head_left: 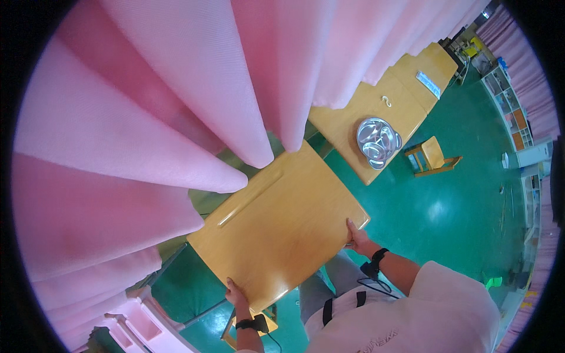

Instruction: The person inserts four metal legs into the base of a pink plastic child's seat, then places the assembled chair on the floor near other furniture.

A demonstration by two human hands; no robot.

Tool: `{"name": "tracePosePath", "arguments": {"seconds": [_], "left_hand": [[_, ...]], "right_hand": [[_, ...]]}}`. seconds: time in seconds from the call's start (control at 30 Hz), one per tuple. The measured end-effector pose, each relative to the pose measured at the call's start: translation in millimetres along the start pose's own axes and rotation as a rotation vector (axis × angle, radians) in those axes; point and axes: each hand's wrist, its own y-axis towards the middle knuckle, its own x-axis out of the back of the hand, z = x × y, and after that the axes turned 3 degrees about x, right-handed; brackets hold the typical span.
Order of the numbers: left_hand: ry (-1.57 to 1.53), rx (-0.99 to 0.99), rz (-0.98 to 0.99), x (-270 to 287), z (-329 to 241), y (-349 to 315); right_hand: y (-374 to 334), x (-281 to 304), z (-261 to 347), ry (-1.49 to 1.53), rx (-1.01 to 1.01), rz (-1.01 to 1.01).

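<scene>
A light wooden desk [282,229] with a long pencil groove lies in front of me, its far edge by the pink curtain [176,76]. My left hand [236,294] grips the near left edge of the desk, thumb on top and the other fingers mostly hidden under the edge. At the near right corner my right hand [356,235] holds the desk the same way, thumb showing on the top. Each wrist wears a black strap with a small device and a cable.
Beyond stand joined wooden tables [406,88] with a round metal pot [377,141], a white hook-shaped piece [386,101] and a blue-white strip [428,85]. A small wooden chair [434,156] is on the green floor. White shelves [509,106] line the right; a pink plastic piece [138,323] sits lower left.
</scene>
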Motion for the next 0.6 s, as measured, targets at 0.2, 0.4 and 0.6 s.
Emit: {"name": "tracePosePath", "arguments": {"seconds": [0.2, 0.4, 0.6], "left_hand": [[0.129, 0.09, -0.026, -38, -28, 9], [0.141, 0.006, -0.008, -87, -64, 39], [0.067, 0.059, 0.039, -97, -80, 48]], "right_hand": [[39, -7, 30, 0.087, 0.17, 0.007], [52, -39, 73, 0.123, 0.169, -0.14], [67, -51, 83, 0.222, 0.227, -0.215]]}}
